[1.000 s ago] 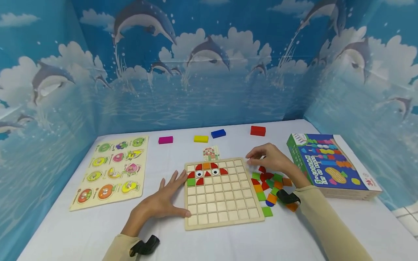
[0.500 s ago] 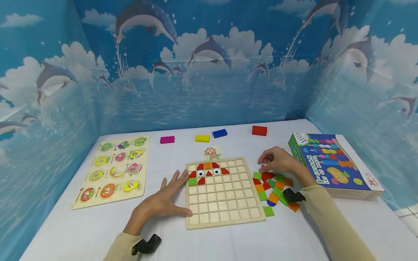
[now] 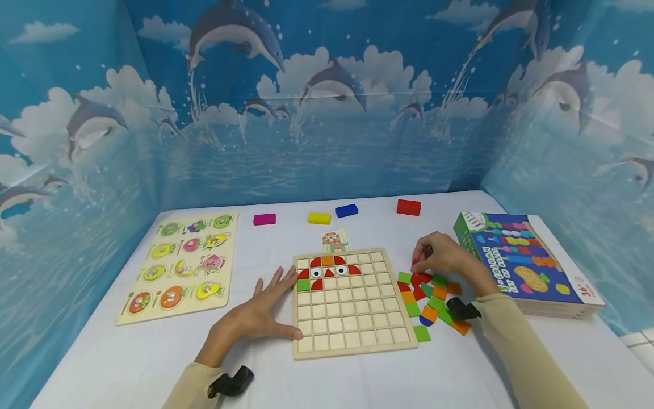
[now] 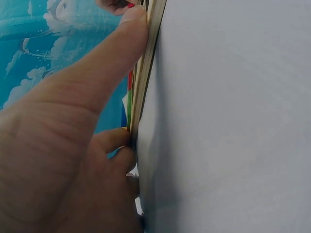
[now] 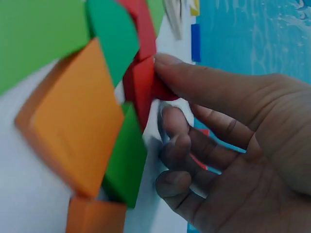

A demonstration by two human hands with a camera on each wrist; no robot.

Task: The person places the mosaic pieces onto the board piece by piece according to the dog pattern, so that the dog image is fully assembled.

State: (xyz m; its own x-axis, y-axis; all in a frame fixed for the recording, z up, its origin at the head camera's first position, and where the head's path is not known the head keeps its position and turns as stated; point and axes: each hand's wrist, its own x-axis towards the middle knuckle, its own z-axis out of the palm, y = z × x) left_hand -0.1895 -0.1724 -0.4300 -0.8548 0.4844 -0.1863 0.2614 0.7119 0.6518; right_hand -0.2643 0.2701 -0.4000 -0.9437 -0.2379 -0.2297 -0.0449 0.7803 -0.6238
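Note:
My left hand (image 3: 254, 319) lies with fingers spread along the left edge of a wooden grid board (image 3: 353, 324); its thumb touches the lower left rim. Red, orange and green tiles, two eye tiles among them, fill part of the board's upper left. To the board's right, my right hand (image 3: 443, 254) pinches a small red tile (image 5: 165, 91) between thumb and fingertip, just over a pile of loose tiles. That tile's full shape is hidden by the fingers. In the pile are an orange tile (image 5: 73, 119) and a dark green curved tile (image 5: 114, 36).
A small pattern card (image 3: 335, 241) lies behind the board. Magenta, yellow, blue and red blocks (image 3: 409, 207) stand farther back. On the left is a fruit puzzle board (image 3: 179, 267); a blue box (image 3: 528, 264) sits at the right. A dolphin-print curtain encloses the table.
My right hand has moved right from beside the board's upper right corner to the tile pile, where it now pinches a red tile. My left hand stays at the board's edge.

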